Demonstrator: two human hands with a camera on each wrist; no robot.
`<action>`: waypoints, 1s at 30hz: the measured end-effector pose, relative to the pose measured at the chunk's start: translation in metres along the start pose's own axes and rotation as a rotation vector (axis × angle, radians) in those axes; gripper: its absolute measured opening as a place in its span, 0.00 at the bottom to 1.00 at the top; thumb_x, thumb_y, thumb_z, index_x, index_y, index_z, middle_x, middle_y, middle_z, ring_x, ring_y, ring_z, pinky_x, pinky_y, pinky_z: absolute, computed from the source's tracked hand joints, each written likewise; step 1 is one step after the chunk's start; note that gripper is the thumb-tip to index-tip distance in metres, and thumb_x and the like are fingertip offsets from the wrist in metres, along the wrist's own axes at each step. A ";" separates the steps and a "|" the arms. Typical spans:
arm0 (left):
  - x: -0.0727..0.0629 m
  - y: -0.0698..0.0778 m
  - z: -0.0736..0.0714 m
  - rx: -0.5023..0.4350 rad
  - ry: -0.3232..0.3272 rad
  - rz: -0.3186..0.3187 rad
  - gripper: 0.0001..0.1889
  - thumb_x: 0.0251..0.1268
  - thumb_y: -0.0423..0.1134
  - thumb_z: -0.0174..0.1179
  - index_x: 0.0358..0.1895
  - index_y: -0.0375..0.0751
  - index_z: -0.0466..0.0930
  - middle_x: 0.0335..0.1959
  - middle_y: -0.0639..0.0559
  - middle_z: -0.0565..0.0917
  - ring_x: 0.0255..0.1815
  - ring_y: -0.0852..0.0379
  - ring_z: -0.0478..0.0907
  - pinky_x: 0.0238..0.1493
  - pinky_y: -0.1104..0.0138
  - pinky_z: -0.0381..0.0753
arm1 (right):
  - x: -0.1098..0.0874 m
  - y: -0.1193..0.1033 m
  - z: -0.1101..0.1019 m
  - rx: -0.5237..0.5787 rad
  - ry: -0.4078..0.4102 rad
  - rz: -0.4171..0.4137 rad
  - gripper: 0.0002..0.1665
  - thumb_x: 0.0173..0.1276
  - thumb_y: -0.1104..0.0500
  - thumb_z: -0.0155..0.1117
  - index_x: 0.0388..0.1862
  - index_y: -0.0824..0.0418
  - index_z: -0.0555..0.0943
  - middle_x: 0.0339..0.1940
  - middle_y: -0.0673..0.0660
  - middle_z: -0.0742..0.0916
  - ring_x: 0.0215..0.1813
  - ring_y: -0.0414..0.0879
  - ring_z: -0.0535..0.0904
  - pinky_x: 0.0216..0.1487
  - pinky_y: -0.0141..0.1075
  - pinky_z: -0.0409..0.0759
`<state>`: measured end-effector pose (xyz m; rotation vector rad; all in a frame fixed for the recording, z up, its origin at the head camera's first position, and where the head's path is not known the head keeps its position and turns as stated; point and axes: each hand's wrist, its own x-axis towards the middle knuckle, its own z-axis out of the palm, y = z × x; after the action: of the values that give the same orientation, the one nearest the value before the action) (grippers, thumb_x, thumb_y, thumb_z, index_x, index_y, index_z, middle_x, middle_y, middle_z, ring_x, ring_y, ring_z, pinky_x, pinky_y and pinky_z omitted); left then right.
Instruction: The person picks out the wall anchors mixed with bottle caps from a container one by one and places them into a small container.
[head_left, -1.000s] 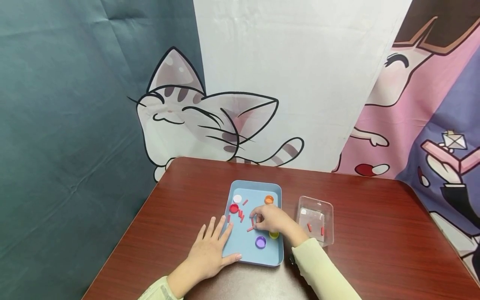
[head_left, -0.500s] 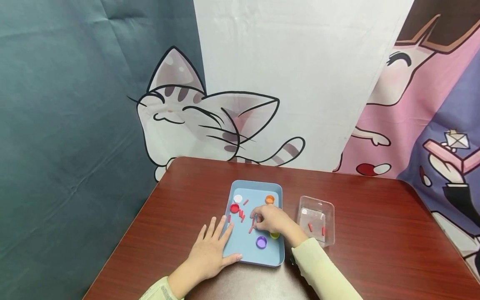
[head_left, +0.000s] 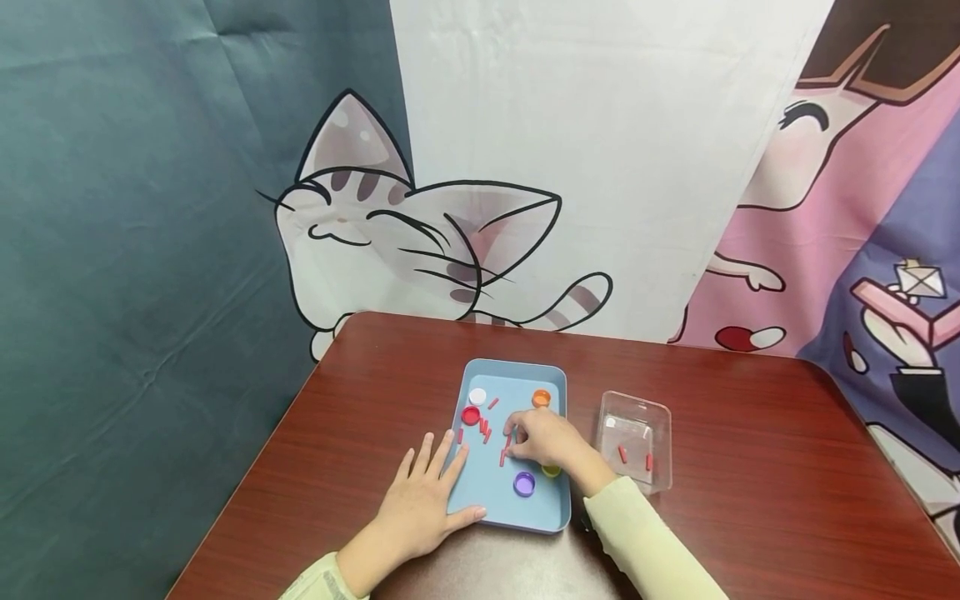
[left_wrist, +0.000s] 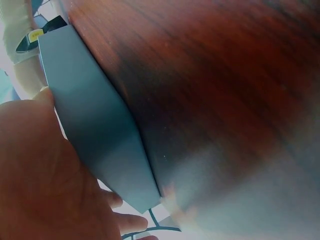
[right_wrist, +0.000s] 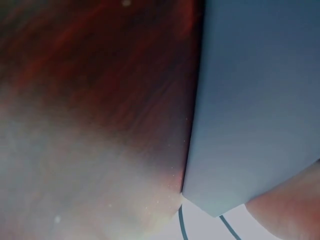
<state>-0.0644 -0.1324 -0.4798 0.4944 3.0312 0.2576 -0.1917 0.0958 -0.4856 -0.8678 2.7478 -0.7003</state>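
A light blue tray [head_left: 487, 500] stands on the table, several short red sticks [head_left: 483, 427] scattered inside it. My right hand [head_left: 543, 437] reaches over its right side, thumb and fingers curled around one red stick [head_left: 508, 441] at the tray's middle. Just below that stick lies another red stick [head_left: 502, 457], almost in line with it. My left hand [head_left: 416, 504] rests with spread fingers at the tray's left edge, thumb by the near corner. In the left wrist view, the palm [left_wrist: 45, 170] lies along the tray's outer wall [left_wrist: 95, 115].
Small round caps sit in the tray: white [head_left: 477, 397], red [head_left: 470, 415], orange [head_left: 541, 398], purple [head_left: 524, 484] and a partly hidden yellow one [head_left: 551, 471]. A clear plastic box [head_left: 633, 408] with two red sticks stands right of the tray, beside my right forearm.
The lower red stick by my right fingertips has turned from a slant to nearly in line with the stick above it. My left hand has stayed in place.
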 end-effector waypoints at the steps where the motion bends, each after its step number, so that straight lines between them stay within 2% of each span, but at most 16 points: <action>1: 0.000 0.000 0.000 -0.001 0.000 -0.001 0.47 0.67 0.74 0.48 0.80 0.47 0.58 0.82 0.42 0.53 0.81 0.34 0.49 0.75 0.39 0.54 | 0.000 0.000 0.000 0.002 0.003 0.003 0.14 0.59 0.51 0.79 0.39 0.52 0.85 0.19 0.41 0.79 0.21 0.35 0.72 0.22 0.32 0.70; 8: 0.001 0.000 -0.001 -0.017 -0.015 -0.006 0.47 0.67 0.74 0.47 0.80 0.47 0.58 0.82 0.42 0.53 0.81 0.34 0.48 0.75 0.39 0.54 | 0.000 0.001 0.003 -0.001 0.012 0.029 0.16 0.57 0.49 0.80 0.39 0.53 0.85 0.19 0.42 0.79 0.21 0.35 0.72 0.22 0.32 0.71; 20: 0.001 0.000 0.000 -0.007 -0.021 -0.008 0.46 0.68 0.75 0.46 0.81 0.48 0.57 0.83 0.42 0.52 0.81 0.34 0.48 0.76 0.39 0.53 | 0.000 -0.004 0.003 -0.021 0.055 0.065 0.17 0.55 0.46 0.81 0.33 0.52 0.82 0.18 0.42 0.79 0.21 0.36 0.72 0.23 0.33 0.71; 30: 0.001 0.000 0.001 -0.005 -0.007 -0.004 0.46 0.68 0.75 0.46 0.81 0.48 0.57 0.83 0.42 0.52 0.81 0.34 0.48 0.75 0.39 0.54 | 0.002 -0.011 0.006 -0.073 0.062 0.160 0.20 0.54 0.42 0.81 0.28 0.51 0.79 0.19 0.44 0.78 0.23 0.40 0.72 0.25 0.36 0.71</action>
<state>-0.0652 -0.1322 -0.4808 0.4882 3.0233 0.2622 -0.1859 0.0850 -0.4855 -0.6403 2.8744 -0.6110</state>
